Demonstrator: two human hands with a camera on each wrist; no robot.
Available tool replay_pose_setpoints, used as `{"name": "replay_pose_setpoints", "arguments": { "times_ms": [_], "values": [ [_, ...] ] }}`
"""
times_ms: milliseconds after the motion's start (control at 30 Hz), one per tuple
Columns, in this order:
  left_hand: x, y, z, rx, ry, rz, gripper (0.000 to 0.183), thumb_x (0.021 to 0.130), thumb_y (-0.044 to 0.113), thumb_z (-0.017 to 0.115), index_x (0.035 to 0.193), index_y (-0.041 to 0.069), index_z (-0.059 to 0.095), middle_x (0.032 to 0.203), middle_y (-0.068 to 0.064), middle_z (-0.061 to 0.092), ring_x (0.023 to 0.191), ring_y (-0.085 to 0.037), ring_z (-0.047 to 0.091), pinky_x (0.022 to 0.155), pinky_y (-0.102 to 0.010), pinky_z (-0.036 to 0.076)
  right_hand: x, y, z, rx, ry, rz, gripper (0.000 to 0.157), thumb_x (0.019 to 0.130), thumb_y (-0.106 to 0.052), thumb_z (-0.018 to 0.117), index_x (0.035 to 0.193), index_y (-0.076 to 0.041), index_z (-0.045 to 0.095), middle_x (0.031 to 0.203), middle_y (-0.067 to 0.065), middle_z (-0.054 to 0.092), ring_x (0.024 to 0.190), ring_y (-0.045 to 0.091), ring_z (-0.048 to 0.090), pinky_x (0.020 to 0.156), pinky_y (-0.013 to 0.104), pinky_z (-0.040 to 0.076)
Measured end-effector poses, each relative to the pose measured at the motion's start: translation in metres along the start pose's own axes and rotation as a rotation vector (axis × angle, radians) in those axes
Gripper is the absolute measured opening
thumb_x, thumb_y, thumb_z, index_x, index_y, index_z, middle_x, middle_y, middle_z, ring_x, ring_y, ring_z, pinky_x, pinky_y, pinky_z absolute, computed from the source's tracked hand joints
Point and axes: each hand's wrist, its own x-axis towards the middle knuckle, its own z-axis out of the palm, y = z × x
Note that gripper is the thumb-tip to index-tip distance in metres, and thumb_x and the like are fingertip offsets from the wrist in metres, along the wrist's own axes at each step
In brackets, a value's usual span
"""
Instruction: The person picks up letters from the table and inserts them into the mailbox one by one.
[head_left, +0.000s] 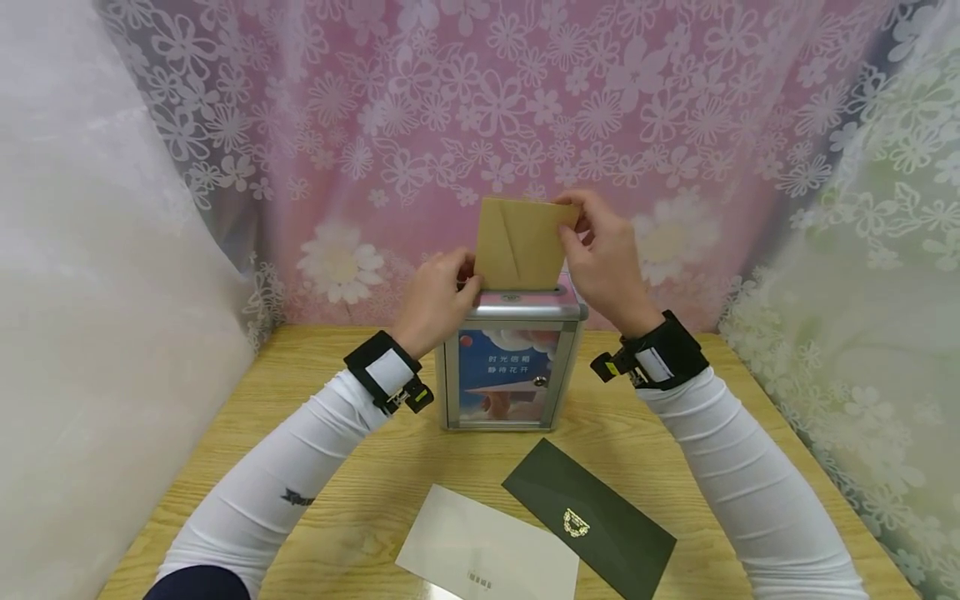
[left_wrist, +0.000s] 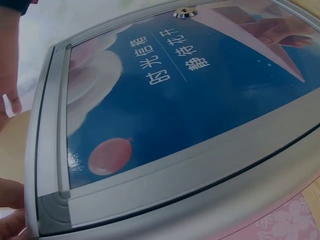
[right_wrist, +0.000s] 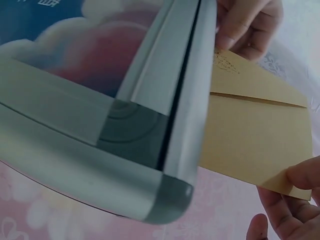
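A tan envelope [head_left: 517,246] stands upright at the slot [head_left: 558,289] in the top of a mailbox-like box [head_left: 510,400]; its lower edge is hidden there. My right hand [head_left: 603,258] pinches the envelope's upper right corner between thumb and fingers. Low on the opposite edge, my left hand [head_left: 435,296] pinches it close to the box top. The right wrist view shows the envelope's flap side [right_wrist: 255,130] with both hands on it. In the left wrist view, the box's blue picture door [left_wrist: 150,90] fills most of the frame.
On the wooden table [head_left: 337,500] in front of the box lie a white envelope [head_left: 487,542] and a dark green envelope [head_left: 592,508] with a gold emblem, their edges overlapping. A pink floral curtain [head_left: 450,108] hangs behind the box, with pale cloth at both sides.
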Motion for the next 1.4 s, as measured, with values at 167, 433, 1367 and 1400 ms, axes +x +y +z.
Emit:
{"name": "replay_pose_setpoints", "arguments": {
  "times_ms": [167, 433, 1367, 1400],
  "values": [
    [0.002, 0.002, -0.002, -0.053, 0.064, 0.005, 0.028, 0.090, 0.014, 0.060, 0.118, 0.009, 0.057, 0.095, -0.002, 0.061, 0.082, -0.011, 0.053, 0.069, -0.031, 0.050, -0.006, 0.004, 0.004, 0.011, -0.027, -0.010, 0.026, 0.089, 0.003, 0.056, 0.114, -0.003, 0.059, 0.088, 0.009, 0.059, 0.074, 0.017, 0.047, 0.065, 0.038, 0.039],
    [0.003, 0.003, -0.003, -0.132, 0.187, 0.160, 0.055, 0.087, 0.001, 0.059, 0.138, 0.006, 0.040, 0.109, -0.012, 0.057, 0.085, -0.017, 0.054, 0.071, -0.038, 0.053, -0.021, 0.006, 0.011, -0.022, -0.106, 0.053, 0.029, 0.091, -0.002, 0.056, 0.119, -0.008, 0.059, 0.089, 0.006, 0.060, 0.074, 0.016, 0.050, 0.060, 0.035, 0.041],
    [-0.011, -0.002, 0.006, 0.111, 0.129, 0.140, 0.010, 0.089, 0.010, 0.058, 0.092, 0.012, 0.067, 0.087, 0.001, 0.065, 0.081, -0.014, 0.048, 0.073, -0.038, 0.043, -0.046, 0.020, 0.024, -0.094, -0.179, 0.048, 0.018, 0.090, -0.008, 0.060, 0.105, -0.012, 0.070, 0.099, 0.003, 0.067, 0.088, 0.016, 0.047, 0.066, 0.038, 0.048],
    [-0.012, -0.003, 0.007, 0.122, 0.125, 0.139, 0.010, 0.088, 0.010, 0.058, 0.092, 0.012, 0.067, 0.087, 0.001, 0.064, 0.081, -0.013, 0.047, 0.075, -0.039, 0.042, -0.047, 0.020, 0.024, -0.095, -0.184, 0.050, 0.018, 0.090, -0.008, 0.060, 0.105, -0.012, 0.070, 0.099, 0.002, 0.067, 0.088, 0.016, 0.046, 0.066, 0.038, 0.047]
  ]
}}
